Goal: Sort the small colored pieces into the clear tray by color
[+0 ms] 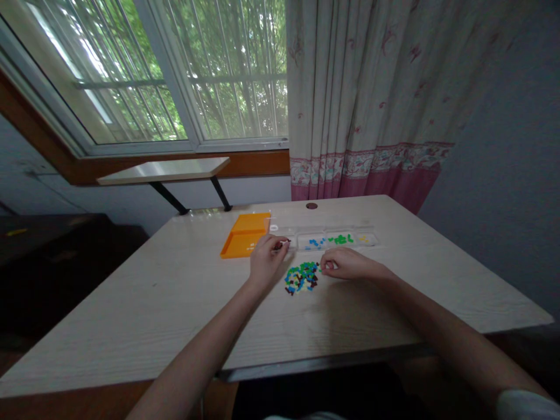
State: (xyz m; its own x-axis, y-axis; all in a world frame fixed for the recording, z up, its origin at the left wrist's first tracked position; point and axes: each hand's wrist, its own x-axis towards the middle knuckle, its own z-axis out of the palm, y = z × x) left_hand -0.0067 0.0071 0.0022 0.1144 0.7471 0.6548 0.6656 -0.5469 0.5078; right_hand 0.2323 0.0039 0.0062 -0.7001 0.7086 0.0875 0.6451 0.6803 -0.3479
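A small heap of tiny coloured pieces [301,277], blue, green, yellow and dark, lies on the pale wooden table [175,303]. My left hand [267,260] is just left of the heap, its fingers pinched on a dark piece over the left end of a clear compartment tray [332,240]. Some tray compartments hold sorted blue, green and yellow pieces. My right hand [344,263] rests on the table at the heap's right edge, fingers curled; what they hold is too small to make out.
An orange tray [245,235] lies left of the clear one. Behind the table are a small shelf on black brackets [168,171], a barred window and a floral curtain [371,99]. A dark cabinet [52,262] stands at left.
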